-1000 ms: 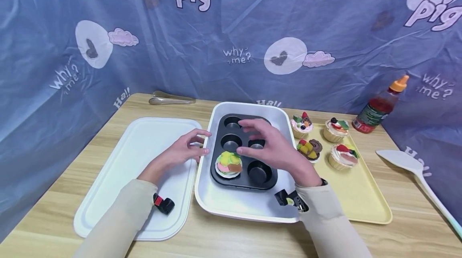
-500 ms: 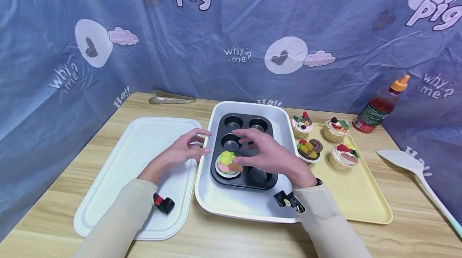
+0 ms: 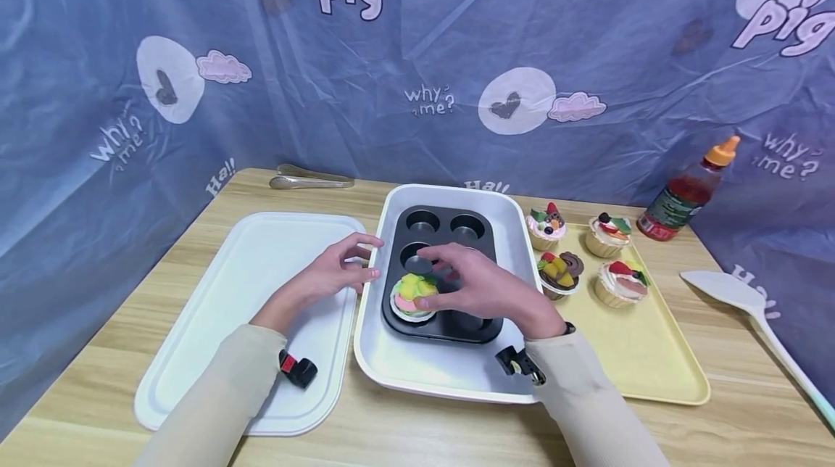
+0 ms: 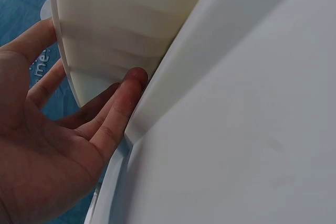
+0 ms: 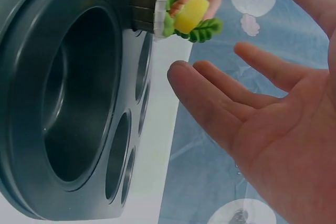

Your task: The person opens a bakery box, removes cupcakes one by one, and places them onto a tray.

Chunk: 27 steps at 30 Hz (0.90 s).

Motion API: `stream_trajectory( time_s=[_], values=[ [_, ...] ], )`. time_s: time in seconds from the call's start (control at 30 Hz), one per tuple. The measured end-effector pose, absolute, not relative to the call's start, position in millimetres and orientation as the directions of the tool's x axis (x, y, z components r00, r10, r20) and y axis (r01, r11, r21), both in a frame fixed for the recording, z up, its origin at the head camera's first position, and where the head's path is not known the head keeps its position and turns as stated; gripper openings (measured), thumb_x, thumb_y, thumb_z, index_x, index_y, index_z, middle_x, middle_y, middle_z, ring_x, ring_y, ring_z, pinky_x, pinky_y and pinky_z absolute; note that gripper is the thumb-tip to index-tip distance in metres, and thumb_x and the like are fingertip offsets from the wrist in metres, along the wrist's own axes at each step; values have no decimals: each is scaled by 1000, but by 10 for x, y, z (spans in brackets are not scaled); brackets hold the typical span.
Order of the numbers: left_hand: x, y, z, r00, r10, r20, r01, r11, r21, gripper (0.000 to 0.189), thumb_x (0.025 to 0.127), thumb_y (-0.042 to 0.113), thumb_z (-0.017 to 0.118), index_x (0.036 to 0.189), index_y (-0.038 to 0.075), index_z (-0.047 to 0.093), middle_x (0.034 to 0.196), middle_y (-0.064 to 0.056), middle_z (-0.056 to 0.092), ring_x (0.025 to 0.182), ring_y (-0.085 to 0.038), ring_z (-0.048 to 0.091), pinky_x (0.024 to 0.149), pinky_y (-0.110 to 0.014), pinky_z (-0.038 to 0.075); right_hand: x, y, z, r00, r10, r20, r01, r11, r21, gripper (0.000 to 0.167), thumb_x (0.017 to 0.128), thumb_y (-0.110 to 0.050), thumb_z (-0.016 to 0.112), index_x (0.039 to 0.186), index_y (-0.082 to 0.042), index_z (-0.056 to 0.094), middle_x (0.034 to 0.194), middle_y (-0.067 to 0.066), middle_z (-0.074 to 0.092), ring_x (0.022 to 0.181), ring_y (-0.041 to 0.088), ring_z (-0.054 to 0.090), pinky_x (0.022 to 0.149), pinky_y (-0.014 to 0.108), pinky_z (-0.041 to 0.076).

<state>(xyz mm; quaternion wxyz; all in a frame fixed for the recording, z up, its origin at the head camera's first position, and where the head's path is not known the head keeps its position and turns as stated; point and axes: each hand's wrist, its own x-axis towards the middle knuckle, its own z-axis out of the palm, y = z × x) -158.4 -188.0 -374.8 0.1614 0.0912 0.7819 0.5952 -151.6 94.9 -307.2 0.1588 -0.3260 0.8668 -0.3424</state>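
Note:
My left hand [image 3: 333, 265] is at the left side of a deep white tray [image 3: 450, 373]. Its thumb and index fingertips touch the rim, and in the left wrist view other fingers [image 4: 118, 111] lie against the outer wall. Inside the tray sits a dark muffin pan [image 3: 443, 333] with several round cups. One cup, at the near left, holds a toy cupcake [image 3: 406, 300] topped with yellow, pink and green pieces. Above it hovers my right hand [image 3: 485, 282], fingers spread and thumb tip overlapping the cupcake. In the right wrist view a gap shows between fingertips and cupcake [image 5: 191, 17].
A white flat tray [image 3: 261, 264] lies left, metal tongs [image 3: 309, 180] behind it. At right, several cupcakes [image 3: 616, 284] stand on a yellow tray [image 3: 652, 351]. Farther right are a sauce bottle [image 3: 681, 195] and a white spoon [image 3: 730, 289]. A printed blue cloth [image 3: 404, 39] hangs behind.
My right hand has moved nearer and slightly left, from over the middle of the muffin pan down to the cupcake. The left hand stays at the tray's rim.

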Motion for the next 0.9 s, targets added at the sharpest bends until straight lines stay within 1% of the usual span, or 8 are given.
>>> stream_trajectory(
  time_s=[0.23,0.43,0.5,0.6,0.9],
  values=[
    [-1585,-1861,-3741,-932,331,-146,-51,280,959,55,95,18,71,144,13,47,139,-25,48,89,-18,68,75,-32,57,-1536,953,-3115,-719,-689,-89,-457,566,-686,71,86,-39,80,145,-12,53,146,13,54,125,27,60,99,40,54],
    [-1587,-1859,-3748,-933,327,-151,-55,286,957,55,95,18,71,145,14,47,139,-24,49,87,-17,67,75,-31,57,-1552,953,-3156,-695,-712,-104,-463,553,-693,73,85,-33,82,146,-9,51,147,14,53,124,28,60,98,38,55],
    [-1589,-1861,-3751,-932,332,-148,-51,283,958,56,95,17,71,145,13,46,139,-25,48,86,-17,67,74,-31,57,-1552,952,-3162,-689,-718,-102,-471,550,-690,75,84,-32,83,147,-7,50,147,15,53,123,29,60,97,37,55],
    [-1590,-1863,-3751,-932,331,-148,-53,280,958,55,95,17,71,145,13,47,139,-24,48,84,-16,67,74,-31,56,-1553,950,-3170,-687,-719,-104,-472,551,-688,77,83,-30,85,147,-7,50,147,14,53,122,28,61,97,37,56],
    [-1584,-1868,-3756,-933,325,-152,-56,288,956,55,95,18,71,144,12,47,139,-26,48,83,-16,67,74,-31,56,-1536,952,-3222,-660,-746,-85,-478,505,-718,76,84,-25,84,146,1,48,145,18,54,122,30,61,95,33,56]
  ],
)
